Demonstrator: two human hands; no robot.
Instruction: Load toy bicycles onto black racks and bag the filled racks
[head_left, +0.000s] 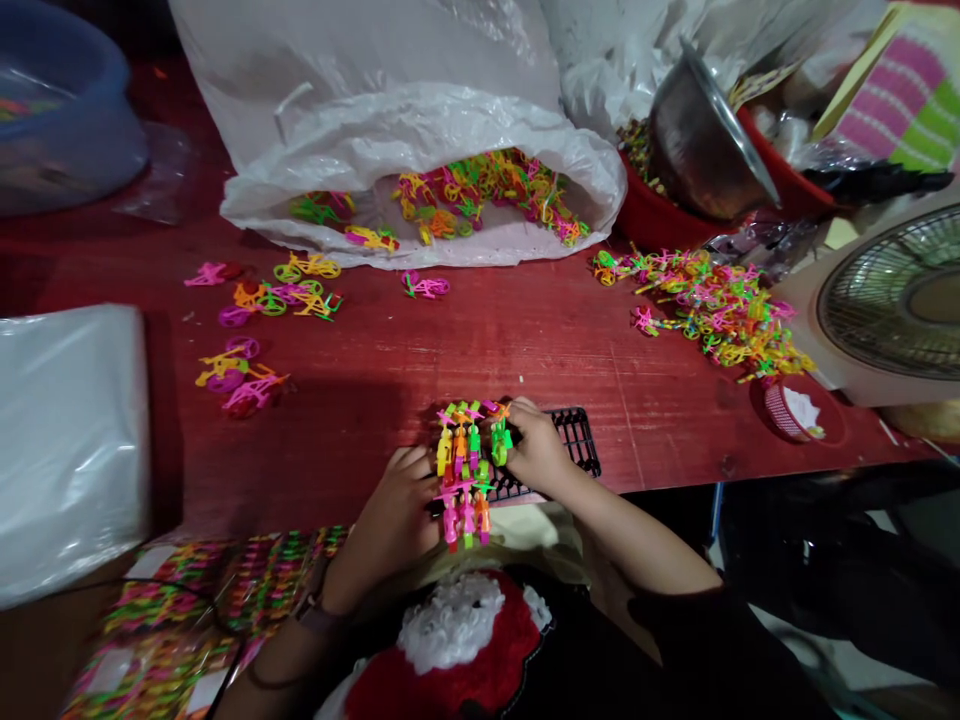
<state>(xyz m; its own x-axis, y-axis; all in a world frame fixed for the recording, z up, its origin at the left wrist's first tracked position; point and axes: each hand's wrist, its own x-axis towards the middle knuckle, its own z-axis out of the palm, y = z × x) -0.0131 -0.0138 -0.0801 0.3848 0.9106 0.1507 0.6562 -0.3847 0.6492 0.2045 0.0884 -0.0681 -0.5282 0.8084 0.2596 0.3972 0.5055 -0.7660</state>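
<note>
A black plastic grid rack (576, 436) lies at the table's front edge, its left part filled with small bright toy bicycles (460, 448) standing in rows. At the rack's left side my left hand (401, 500) is closed on its edge, the fingertips partly hidden behind the toys. My right hand (536, 445) reaches over the middle of the rack, its fingers pinched on a green toy bicycle (501, 442) beside the standing rows. More toys in pink, orange and yellow make up the nearer row. The right part of the grid shows bare slots.
A white plastic bag (420, 110) of loose toy bicycles opens towards me. A colourful heap (720, 310) lies right, near a fan (900, 290) and a red basin (664, 215). Loose toys (244, 375) and folded plastic (71, 430) lie left. Packed toys (187, 630) sit below.
</note>
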